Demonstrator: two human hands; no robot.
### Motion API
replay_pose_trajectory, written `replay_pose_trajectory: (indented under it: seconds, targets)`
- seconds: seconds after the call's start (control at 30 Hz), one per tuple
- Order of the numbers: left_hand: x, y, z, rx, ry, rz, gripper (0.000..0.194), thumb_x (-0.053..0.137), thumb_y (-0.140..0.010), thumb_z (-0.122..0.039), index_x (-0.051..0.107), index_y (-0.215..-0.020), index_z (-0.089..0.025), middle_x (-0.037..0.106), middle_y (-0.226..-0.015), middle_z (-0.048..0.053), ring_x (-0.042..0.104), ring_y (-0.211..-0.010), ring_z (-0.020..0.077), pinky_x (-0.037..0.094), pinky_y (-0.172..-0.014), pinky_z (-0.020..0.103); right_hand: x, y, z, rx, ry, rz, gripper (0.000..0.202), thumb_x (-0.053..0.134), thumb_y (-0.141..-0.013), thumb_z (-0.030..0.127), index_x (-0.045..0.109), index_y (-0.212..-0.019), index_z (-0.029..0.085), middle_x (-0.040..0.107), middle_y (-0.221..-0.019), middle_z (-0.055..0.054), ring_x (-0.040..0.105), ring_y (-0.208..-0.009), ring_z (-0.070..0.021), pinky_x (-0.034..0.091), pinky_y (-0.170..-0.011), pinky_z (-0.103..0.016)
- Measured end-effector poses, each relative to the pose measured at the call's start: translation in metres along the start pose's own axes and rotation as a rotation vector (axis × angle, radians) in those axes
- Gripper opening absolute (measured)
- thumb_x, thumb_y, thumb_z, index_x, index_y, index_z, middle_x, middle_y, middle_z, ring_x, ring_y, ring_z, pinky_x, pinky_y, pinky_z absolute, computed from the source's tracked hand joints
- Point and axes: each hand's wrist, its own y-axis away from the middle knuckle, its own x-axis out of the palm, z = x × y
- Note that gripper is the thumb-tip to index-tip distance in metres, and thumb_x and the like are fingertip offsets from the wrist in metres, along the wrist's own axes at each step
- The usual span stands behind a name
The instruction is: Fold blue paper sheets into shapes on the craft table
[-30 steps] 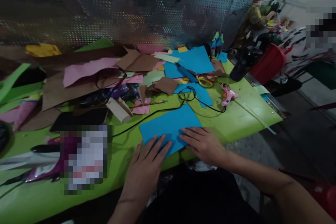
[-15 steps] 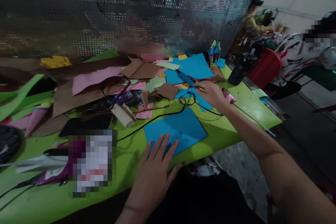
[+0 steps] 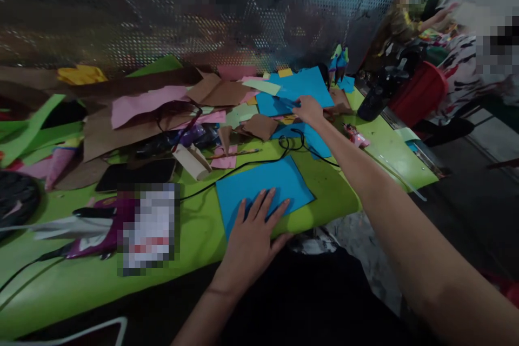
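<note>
My left hand (image 3: 256,227) lies flat with spread fingers on a blue sheet (image 3: 290,186) near the front edge of the green table (image 3: 194,248). Farther back, my right hand (image 3: 308,111) has its fingers closed on a dark blue piece (image 3: 287,102), too blurred to name. It is over a larger blue sheet (image 3: 312,84). A black cable (image 3: 243,165) runs behind the near sheet and loops below my right hand. Beside the near sheet's far left corner is a cream paper tube (image 3: 192,162).
A purple device (image 3: 97,232) and dark phone-like slab (image 3: 135,174) lie at left. Brown and pink paper scraps (image 3: 148,102) cover the back. A dark tumbler (image 3: 371,101) and red container (image 3: 424,92) stand at right. Two people are beyond.
My right hand has moved away from me and slightly left, with the dark blue piece in its fingers. My left hand remains spread on the near blue sheet.
</note>
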Motion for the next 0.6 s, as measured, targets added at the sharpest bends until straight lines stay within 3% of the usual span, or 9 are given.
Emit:
replay_pose_trajectory:
  seconds: [0.1, 0.2, 0.3, 0.43, 0.6]
  targets:
    - [-0.008, 0.001, 0.002, 0.016, 0.008, 0.018, 0.062, 0.051, -0.096, -0.052, 0.039, -0.154, -0.035, 0.034, -0.164, 0.008, 0.035, -0.150, 0.0347, 0.034, -0.116, 0.063, -0.016, 0.006, -0.010, -0.035, -0.113, -0.096, 0.036, 0.053, -0.096, 0.025, 0.054, -0.126, 0.005, 0.056, -0.132, -0.019, 0.061, -0.110, -0.0268, 0.049, -0.090, -0.035]
    - [-0.017, -0.006, 0.003, 0.017, 0.010, 0.041, 0.061, 0.047, -0.098, -0.051, 0.038, -0.155, -0.032, 0.034, -0.164, 0.010, 0.035, -0.150, 0.0338, 0.035, -0.116, 0.060, -0.038, 0.034, -0.025, -0.134, -0.228, -0.176, 0.037, 0.049, -0.097, 0.028, 0.053, -0.126, 0.005, 0.057, -0.128, -0.011, 0.057, -0.120, -0.0243, 0.043, -0.099, -0.035]
    - [-0.023, -0.022, 0.001, 0.009, 0.016, 0.048, 0.056, 0.043, -0.100, -0.047, 0.040, -0.154, -0.030, 0.036, -0.163, 0.011, 0.034, -0.150, 0.0332, 0.035, -0.117, 0.060, -0.060, 0.093, -0.042, -0.287, -0.381, -0.192, 0.037, 0.061, -0.090, 0.026, 0.057, -0.125, 0.015, 0.063, -0.121, -0.006, 0.060, -0.114, -0.0232, 0.047, -0.100, -0.042]
    - [-0.017, -0.046, -0.004, 0.006, 0.037, 0.043, 0.052, 0.035, -0.104, -0.040, 0.040, -0.154, -0.028, 0.036, -0.163, 0.013, 0.033, -0.151, 0.0332, 0.033, -0.117, 0.062, -0.081, 0.193, -0.066, -0.325, -0.471, -0.071, 0.043, 0.066, -0.087, 0.031, 0.058, -0.128, 0.021, 0.066, -0.120, -0.005, 0.064, -0.109, -0.0256, 0.052, -0.096, -0.045]
    - [0.001, -0.058, -0.007, -0.034, 0.029, 0.057, 0.053, 0.036, -0.103, -0.038, 0.038, -0.155, -0.028, 0.031, -0.165, 0.013, 0.028, -0.153, 0.0339, 0.029, -0.118, 0.063, -0.073, 0.279, -0.098, -0.273, -0.379, 0.067, 0.040, 0.066, -0.087, 0.034, 0.063, -0.126, 0.025, 0.069, -0.116, -0.007, 0.068, -0.102, -0.0274, 0.055, -0.088, -0.040]
